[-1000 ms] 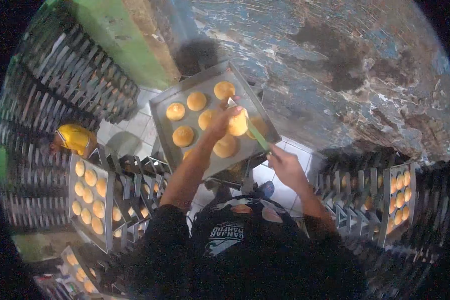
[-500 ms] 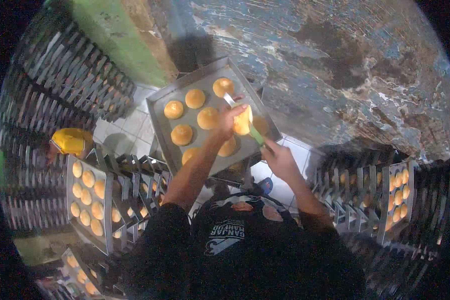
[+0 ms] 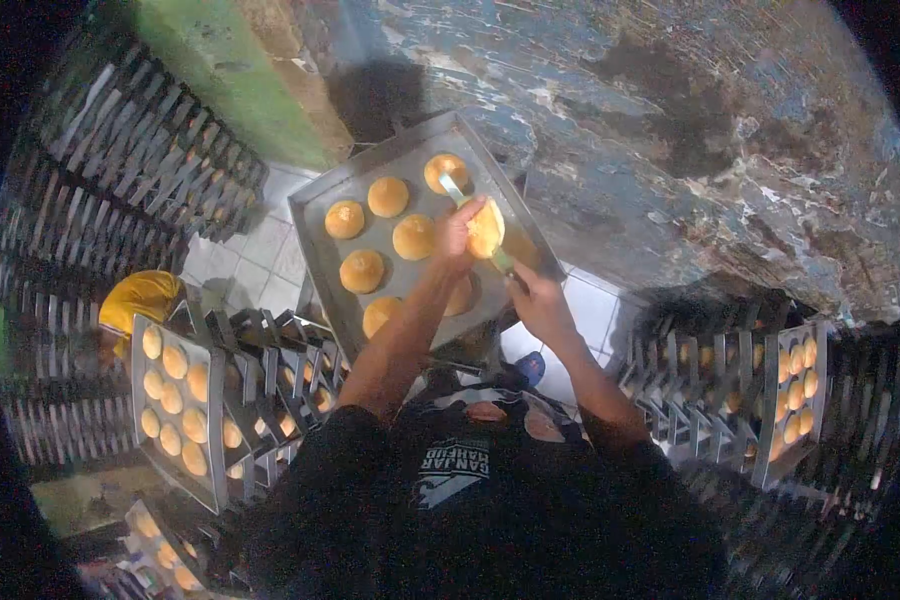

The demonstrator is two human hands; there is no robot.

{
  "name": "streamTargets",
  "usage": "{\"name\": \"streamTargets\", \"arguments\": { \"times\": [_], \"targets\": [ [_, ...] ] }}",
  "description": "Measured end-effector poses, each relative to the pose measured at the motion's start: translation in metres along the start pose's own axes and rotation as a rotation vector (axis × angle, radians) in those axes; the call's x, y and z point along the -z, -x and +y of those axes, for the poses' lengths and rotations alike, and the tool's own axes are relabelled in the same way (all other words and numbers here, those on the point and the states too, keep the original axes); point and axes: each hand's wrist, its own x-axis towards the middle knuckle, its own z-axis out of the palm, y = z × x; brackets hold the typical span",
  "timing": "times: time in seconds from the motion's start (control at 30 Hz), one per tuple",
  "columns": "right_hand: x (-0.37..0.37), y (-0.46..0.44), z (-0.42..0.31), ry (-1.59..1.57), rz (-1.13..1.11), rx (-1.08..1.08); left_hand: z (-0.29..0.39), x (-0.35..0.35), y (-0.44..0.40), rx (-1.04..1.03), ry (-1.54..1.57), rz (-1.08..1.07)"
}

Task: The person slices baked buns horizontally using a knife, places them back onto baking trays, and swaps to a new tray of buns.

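Observation:
My left hand (image 3: 457,232) is closed around a bun (image 3: 485,228), its pale yellow side showing, just above a metal baking tray (image 3: 522,222). In my right hand (image 3: 540,302) is a long knife (image 3: 452,187) with a green handle, held at the bun's lower right. The knife's silver blade runs along or through the bun, and its tip sticks out beyond my left fingers. How deep it sits in the bun is hidden. Several round golden buns (image 3: 388,197) lie on the tray, some partly covered by my left forearm.
To the left stands a rack with a tilted-looking tray of buns (image 3: 175,400); another bun tray (image 3: 795,390) is at the right. A rough, peeling wall (image 3: 670,150) rises ahead. A person in a yellow shirt (image 3: 140,300) is at the far left. White floor tiles (image 3: 580,310) show below.
My right hand and the knife have moved a little up and left, so the blade tip reaches farther past my left hand. The held bun has turned slightly.

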Motion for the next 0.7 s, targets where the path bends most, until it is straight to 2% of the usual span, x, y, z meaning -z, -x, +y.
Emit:
{"name": "streamTargets", "arguments": {
  "times": [0.07,0.1,0.13,0.23,0.3,0.43,0.5,0.53,0.6,0.63,0.67,0.7],
  "targets": [
    [0.013,0.010,-0.016,-0.031,-0.095,-0.170,0.019,-0.001,-0.003,-0.043,0.008,0.072],
    [0.013,0.019,-0.013,-0.029,-0.102,-0.172,0.032,-0.014,0.006,-0.173,-0.024,0.078],
    [0.012,0.030,-0.006,-0.057,-0.105,-0.212,0.030,-0.011,0.003,-0.175,-0.018,0.084],
    [-0.004,0.022,0.008,-0.038,-0.084,-0.222,0.009,0.003,-0.007,-0.133,-0.036,0.081],
    [-0.015,0.004,0.012,0.007,-0.058,-0.184,-0.013,0.007,-0.013,-0.059,0.176,0.082],
    [-0.007,0.004,0.019,-0.056,-0.158,-0.221,-0.006,0.014,-0.031,-0.011,0.211,0.095],
    [0.021,0.038,0.024,-0.112,-0.252,-0.313,0.002,0.018,-0.042,-0.212,-0.010,0.086],
    [0.041,0.056,0.025,-0.168,-0.306,-0.388,0.006,0.015,-0.043,-0.214,0.003,0.092],
    [0.068,0.091,0.034,-0.238,-0.316,-0.685,0.018,0.007,-0.040,-0.166,-0.425,0.369],
    [0.072,0.104,0.037,-0.227,-0.322,-0.687,0.014,0.016,-0.046,-0.165,-0.413,0.373],
    [0.073,0.115,0.044,-0.141,-0.250,-0.626,0.007,0.031,-0.056,-0.429,-0.665,0.390],
    [0.069,0.128,0.063,-0.169,-0.187,-0.654,0.007,0.039,-0.068,-0.699,-0.913,0.401]
  ]
}}
